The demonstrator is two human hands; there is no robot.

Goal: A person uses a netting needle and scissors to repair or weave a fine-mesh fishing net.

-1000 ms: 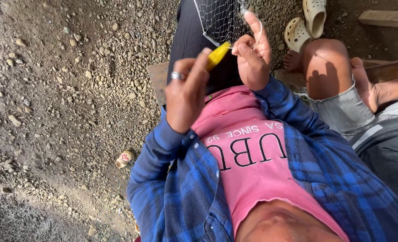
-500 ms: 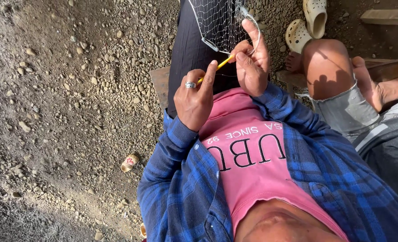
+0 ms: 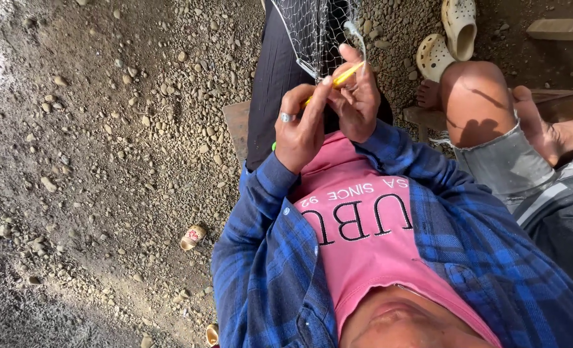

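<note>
Yellow netting needle (image 3: 341, 78) sits pinched between both hands at the net's (image 3: 315, 32) lower edge, above the lap. Left hand (image 3: 306, 122), ring on one finger, closes its thumb and fingertips on the needle's near end; a second ago it was held lower and apart. Right hand (image 3: 357, 96) grips needle and mesh together, as before. Gravel ground (image 3: 106, 161) lies below, pale clogs (image 3: 447, 38) near another person's knee (image 3: 473, 96).
</note>
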